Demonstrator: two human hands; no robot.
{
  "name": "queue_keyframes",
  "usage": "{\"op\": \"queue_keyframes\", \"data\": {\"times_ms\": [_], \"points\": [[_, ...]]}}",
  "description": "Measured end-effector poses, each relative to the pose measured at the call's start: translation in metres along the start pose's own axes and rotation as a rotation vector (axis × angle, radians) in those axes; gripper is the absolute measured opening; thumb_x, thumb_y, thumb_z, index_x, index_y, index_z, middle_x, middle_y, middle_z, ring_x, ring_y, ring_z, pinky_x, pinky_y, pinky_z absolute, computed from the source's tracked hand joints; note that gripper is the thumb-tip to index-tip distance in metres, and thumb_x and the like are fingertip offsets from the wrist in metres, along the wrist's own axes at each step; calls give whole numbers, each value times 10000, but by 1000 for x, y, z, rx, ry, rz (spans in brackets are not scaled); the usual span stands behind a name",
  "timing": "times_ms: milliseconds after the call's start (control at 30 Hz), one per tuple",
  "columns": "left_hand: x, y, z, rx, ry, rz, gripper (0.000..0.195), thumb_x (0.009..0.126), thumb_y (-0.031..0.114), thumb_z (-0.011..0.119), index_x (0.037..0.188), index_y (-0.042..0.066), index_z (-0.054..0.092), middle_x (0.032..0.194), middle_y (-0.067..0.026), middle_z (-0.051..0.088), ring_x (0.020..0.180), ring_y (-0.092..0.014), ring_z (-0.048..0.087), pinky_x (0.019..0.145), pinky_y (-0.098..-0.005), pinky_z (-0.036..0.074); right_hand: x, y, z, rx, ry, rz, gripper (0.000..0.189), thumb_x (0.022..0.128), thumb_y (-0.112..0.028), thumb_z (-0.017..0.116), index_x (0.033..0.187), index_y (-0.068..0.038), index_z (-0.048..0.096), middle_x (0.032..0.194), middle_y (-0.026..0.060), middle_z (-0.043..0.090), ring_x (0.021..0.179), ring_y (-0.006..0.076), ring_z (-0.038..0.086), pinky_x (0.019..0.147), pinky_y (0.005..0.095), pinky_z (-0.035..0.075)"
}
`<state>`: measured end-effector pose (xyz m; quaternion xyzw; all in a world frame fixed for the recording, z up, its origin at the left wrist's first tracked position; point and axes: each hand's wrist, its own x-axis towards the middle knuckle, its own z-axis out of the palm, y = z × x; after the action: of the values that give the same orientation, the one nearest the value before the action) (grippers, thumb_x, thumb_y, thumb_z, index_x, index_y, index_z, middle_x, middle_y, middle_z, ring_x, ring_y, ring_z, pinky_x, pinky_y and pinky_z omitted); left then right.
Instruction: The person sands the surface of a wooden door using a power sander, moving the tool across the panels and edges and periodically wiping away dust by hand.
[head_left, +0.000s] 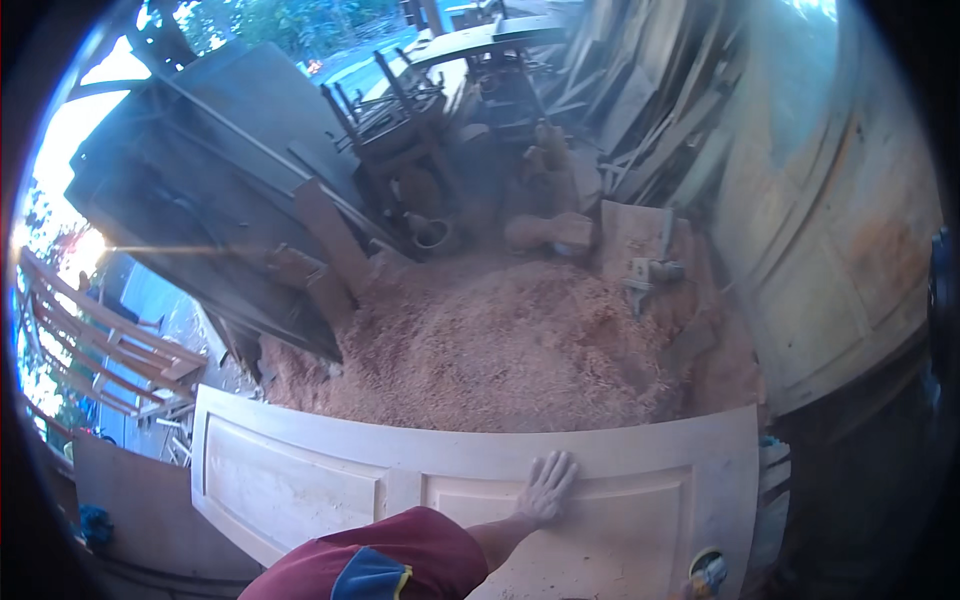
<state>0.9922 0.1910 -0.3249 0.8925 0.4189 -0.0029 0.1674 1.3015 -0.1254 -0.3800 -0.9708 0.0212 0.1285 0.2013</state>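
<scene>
My left hand (546, 487) rests flat on a pale wooden panel door (405, 487), fingers spread, and grips nothing. It lies across the door's upper rail and the edge of a raised panel. The forearm comes out of a dark red sleeve (405, 547) with a blue patch. At the door's lower right stands a small power tool (709, 570), which looks like a sander or grinder with a round disc. The bottom edge of the view cuts it off. Of my right hand at most a blurred sliver shows beside that tool; its grip cannot be made out.
Behind the door spreads a heap of wood shavings and sawdust (510, 345). A clamp-like metal tool (652, 274) sits by a board at its right. Large panels (832, 247) and stacked planks (667, 127) lean at right, a dark slab (210, 187) at left. Dust hazes the air.
</scene>
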Motion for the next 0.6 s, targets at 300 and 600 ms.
{"op": "queue_keyframes", "data": {"times_ms": [300,600], "points": [[8,2,1,15,-70,9,866,841,174,583,1625,179,216,1700,-125,135,1581,-310,75,1263,-562,61,-15,-35,-17,-8,28,54,1026,821,-525,736,1559,-37,216,1326,325,572,1182,498,593,966,532,495],[10,-3,-2,36,-96,-8,800,882,243,550,1619,198,242,1692,-120,168,1577,-308,107,1254,-575,76,-1,-84,-25,-3,-16,-57,969,864,-443,733,1555,-14,206,1333,332,569,1196,492,591,970,520,507]]}}
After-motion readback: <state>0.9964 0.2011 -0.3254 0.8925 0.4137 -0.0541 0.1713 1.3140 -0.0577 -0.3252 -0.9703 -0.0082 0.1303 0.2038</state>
